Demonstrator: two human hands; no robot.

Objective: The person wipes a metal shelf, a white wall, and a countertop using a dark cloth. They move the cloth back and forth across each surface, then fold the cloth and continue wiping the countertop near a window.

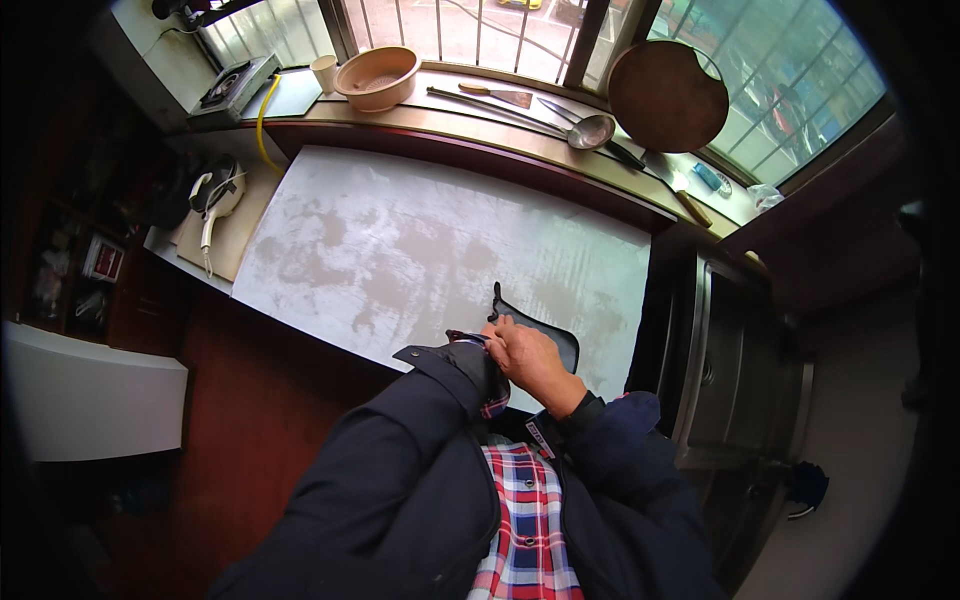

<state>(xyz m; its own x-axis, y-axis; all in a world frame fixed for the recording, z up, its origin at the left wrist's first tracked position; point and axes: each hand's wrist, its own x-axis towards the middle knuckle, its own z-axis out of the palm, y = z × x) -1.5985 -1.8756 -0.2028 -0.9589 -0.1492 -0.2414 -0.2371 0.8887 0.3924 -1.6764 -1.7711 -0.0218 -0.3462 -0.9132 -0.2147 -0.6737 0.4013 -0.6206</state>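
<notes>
My right hand (pixel 536 364) reaches across to my left wrist, its fingers closed on the plaid shirt cuff (pixel 469 337) that shows at the end of the dark jacket sleeve. Only a small part of my left hand (pixel 489 328) is visible; the rest is hidden behind the right hand and the sleeve, so its fingers cannot be made out. Just beyond both hands, a dark grey cloth with black edging (pixel 551 330) lies on the white tabletop (pixel 360 247), partly covered by my right hand. The tabletop has greyish worn or damp patches.
On the windowsill are a portable gas stove (pixel 236 86), a paper cup (pixel 324 73), a plastic basin (pixel 377 79), a scraper (pixel 499 94), a metal ladle (pixel 591 132), a cleaver (pixel 675 180) and a round wooden board (pixel 667 96). A small electric pan (pixel 221 191) stands left, a metal sink (pixel 731 360) right.
</notes>
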